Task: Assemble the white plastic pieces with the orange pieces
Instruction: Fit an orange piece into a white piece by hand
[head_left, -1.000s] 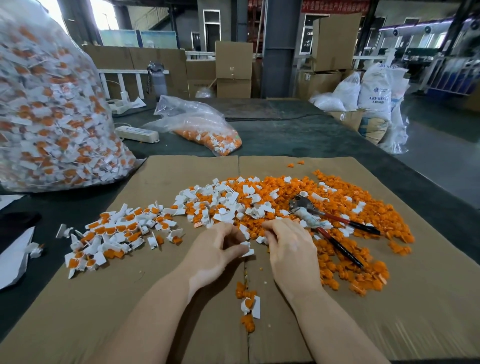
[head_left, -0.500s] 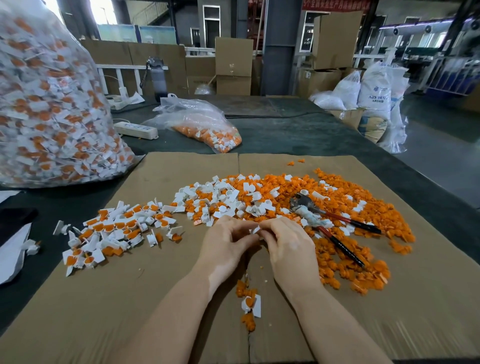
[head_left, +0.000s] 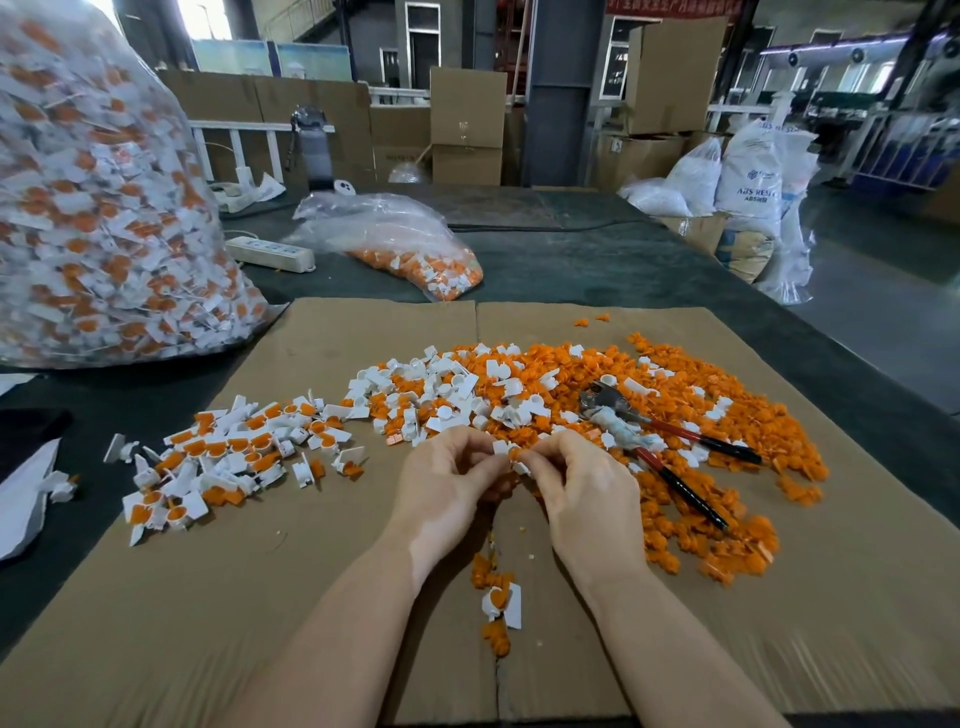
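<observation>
Two hands met in the middle of the flat brown cardboard sheet (head_left: 260, 597): our left hand (head_left: 441, 493) and right hand (head_left: 587, 488) had their fingertips together, pinching a small white plastic piece (head_left: 500, 447) and a small orange plastic piece (head_left: 514, 455) between them. Which hand had which we couldn't really tell, the fingers covered too much. Just behind the hands sat the loose heap of orange and white parts (head_left: 545, 389), with red-handled metal pliers (head_left: 654, 436) lying on its right side. Off to the left was a scattered bunch of joined white-and-orange pieces (head_left: 228, 462). A few more bits (head_left: 498, 597) lay between our forearms. A huge clear plastic bag stuffed with white-and-orange pieces (head_left: 98, 208) stood at the far left, and a smaller clear bag (head_left: 400, 244) lay behind the cardboard, near a white power strip (head_left: 270, 253).
</observation>
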